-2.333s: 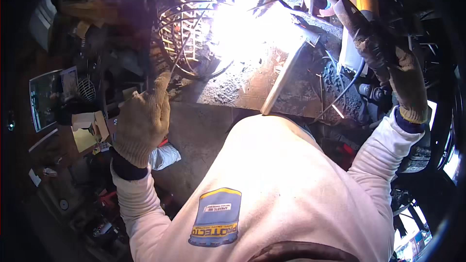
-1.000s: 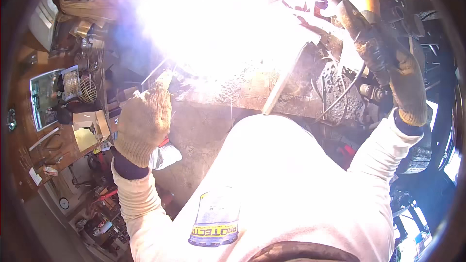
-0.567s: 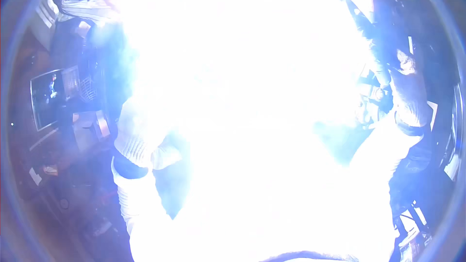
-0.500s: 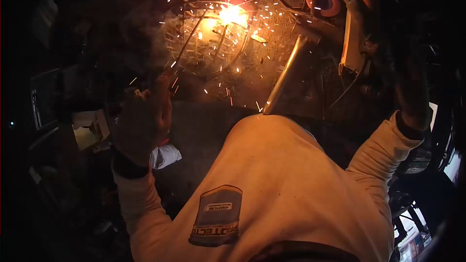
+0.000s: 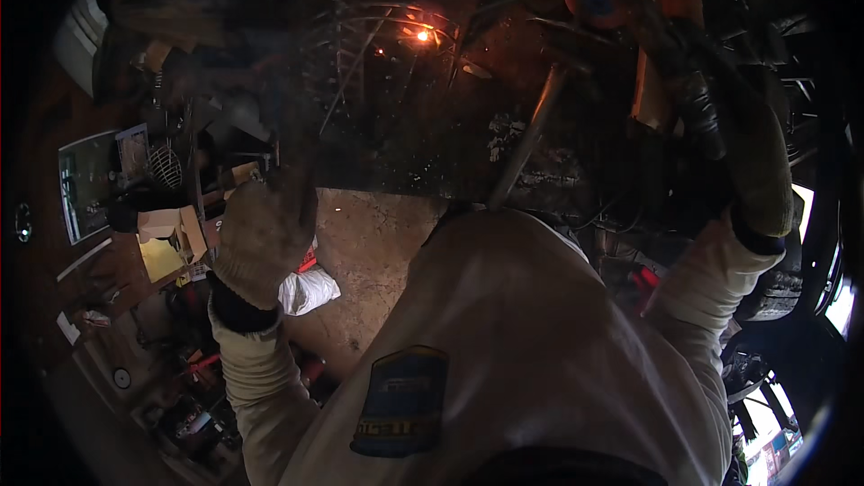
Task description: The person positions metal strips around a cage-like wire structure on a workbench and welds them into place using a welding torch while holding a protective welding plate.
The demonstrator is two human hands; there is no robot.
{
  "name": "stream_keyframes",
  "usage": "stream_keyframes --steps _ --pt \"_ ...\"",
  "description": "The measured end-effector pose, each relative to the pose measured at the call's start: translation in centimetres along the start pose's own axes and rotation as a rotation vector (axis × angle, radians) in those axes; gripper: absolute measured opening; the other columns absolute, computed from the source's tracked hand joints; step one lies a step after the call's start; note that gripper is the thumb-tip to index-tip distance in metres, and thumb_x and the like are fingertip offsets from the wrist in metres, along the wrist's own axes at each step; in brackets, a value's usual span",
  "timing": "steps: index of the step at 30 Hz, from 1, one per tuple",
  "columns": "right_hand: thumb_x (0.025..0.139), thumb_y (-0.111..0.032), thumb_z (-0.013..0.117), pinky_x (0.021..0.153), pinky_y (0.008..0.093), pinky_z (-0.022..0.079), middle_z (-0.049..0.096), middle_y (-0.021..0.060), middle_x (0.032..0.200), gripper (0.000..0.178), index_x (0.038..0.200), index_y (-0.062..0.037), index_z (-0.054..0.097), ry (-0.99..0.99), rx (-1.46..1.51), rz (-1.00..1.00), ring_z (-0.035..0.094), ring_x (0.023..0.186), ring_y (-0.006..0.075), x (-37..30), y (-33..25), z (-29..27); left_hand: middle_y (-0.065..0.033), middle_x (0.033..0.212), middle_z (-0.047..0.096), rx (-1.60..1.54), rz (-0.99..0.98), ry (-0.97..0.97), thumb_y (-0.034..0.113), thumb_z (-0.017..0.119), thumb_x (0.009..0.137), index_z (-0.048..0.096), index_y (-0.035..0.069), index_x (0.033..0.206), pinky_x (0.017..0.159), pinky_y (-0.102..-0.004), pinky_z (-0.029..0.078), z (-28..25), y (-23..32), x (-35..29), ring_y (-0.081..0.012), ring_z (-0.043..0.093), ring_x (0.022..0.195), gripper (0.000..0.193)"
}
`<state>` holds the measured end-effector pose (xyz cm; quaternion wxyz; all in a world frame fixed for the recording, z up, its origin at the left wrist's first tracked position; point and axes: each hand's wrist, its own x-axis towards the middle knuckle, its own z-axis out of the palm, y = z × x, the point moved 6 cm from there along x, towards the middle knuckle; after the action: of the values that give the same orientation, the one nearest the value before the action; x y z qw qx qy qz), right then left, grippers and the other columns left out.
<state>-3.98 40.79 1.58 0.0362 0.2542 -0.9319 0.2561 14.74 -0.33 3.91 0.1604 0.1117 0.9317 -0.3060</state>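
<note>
A round frame of thin metal rods lies on the dark worktop, with a small glowing orange spot at its far side. A thin straight rod slants from that frame toward my left hand, which is gloved and raised at the left. Its fingers look closed, but shadow hides what they hold. My right hand, gloved too, is at the far right beside a dark ribbed cylinder; its fingers are lost in the dark. Between the hands lies a hammer, its handle pointing toward me.
Beyond the hammer is a disc tool next to a long narrow box. On the left stand an open cardboard box and a white bag over a brown floor. Thin smoke hangs near the frame.
The bright arc and flying sparks have died down to a small glow. The surroundings now show more clearly. Both arms stay in nearly the same place.
</note>
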Motion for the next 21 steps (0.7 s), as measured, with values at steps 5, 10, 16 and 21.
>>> stream_keyframes --steps 5,10,16,21 --pt "0.103 -0.018 0.058 0.083 0.0313 0.055 0.075 0.0127 0.108 0.038 0.14 -0.0109 0.063 -0.12 0.407 0.43 0.069 0.091 0.0135 -0.6 1.1 1.4 -0.0183 0.125 0.066 -0.08 0.115 0.157 0.006 0.061 0.089 0.051 -0.001 0.142 0.071 -0.0402 0.057 2.2 -0.2 -1.7 -0.0301 0.069 0.088 0.054" --pt "0.103 -0.016 0.058 0.085 0.0301 0.054 0.075 0.013 0.114 0.04 0.142 -0.0094 0.061 -0.141 0.371 0.38 0.068 0.095 0.0126 -0.4 1.1 1.5 -0.0206 0.096 0.071 -0.492 -0.11 0.06 0.006 0.061 0.091 0.05 0.005 0.145 0.061 -0.0455 0.054 0.2 -1.0 -0.2 -0.0369 0.069 0.076 0.055" --pt "0.099 -0.007 0.058 0.089 0.0292 0.054 0.074 0.014 0.118 0.046 0.145 -0.0045 0.056 -0.155 0.521 0.372 0.069 0.101 0.0148 -0.7 2.3 2.2 -0.0223 0.09 0.07 -0.457 -0.069 0.166 0.006 0.061 0.092 0.049 0.004 0.145 0.06 -0.0465 0.053 0.2 -0.9 -0.5 -0.0393 0.067 0.072 0.054" --pt "0.097 -0.004 0.059 0.091 0.0286 0.055 0.072 0.0158 0.121 0.051 0.148 -0.0018 0.052 -0.153 0.639 0.362 0.068 0.105 0.0157 -0.9 2.6 2.8 -0.0176 0.103 0.071 -0.446 -0.03 0.104 0.004 0.06 0.092 0.051 0.0 0.142 0.06 -0.0445 0.053 0.9 -1.0 -0.4 -0.0365 0.067 0.073 0.05"
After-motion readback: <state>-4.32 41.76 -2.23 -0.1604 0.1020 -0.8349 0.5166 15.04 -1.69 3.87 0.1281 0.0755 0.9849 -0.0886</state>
